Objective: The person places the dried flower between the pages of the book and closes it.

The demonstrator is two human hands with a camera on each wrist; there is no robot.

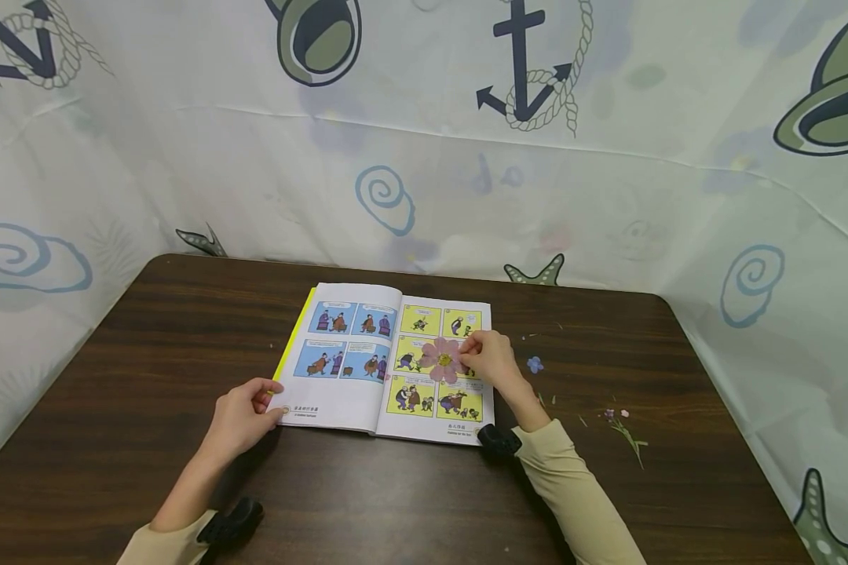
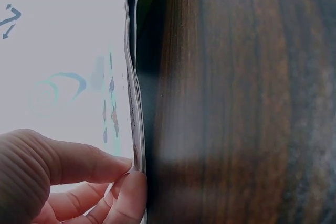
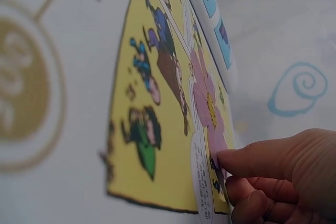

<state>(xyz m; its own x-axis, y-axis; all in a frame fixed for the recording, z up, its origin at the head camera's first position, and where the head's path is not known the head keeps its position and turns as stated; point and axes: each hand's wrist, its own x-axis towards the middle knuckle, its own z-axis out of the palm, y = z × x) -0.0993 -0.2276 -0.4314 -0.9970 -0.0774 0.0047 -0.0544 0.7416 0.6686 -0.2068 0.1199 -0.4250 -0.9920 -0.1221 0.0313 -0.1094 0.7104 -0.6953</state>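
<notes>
A comic book (image 1: 339,404) lies open on the dark wooden table, blue panels on its left page and yellow ones on its right. A flat pink flower (image 1: 441,361) with a yellow centre is over the right page. My right hand (image 1: 491,359) pinches one petal of it between thumb and fingers; the right wrist view shows the flower (image 3: 210,106) edge-on near the paper. At the lower left corner of the book, my left hand (image 1: 239,414) pinches the page edges (image 2: 137,129) between thumb and fingers.
To the right of the book lie a small blue flower (image 1: 535,364) and a thin green sprig (image 1: 629,439) with tiny pink and purple blossoms. Bits of plant are scattered around them. A printed white curtain (image 1: 438,196) hangs behind the table (image 1: 424,502).
</notes>
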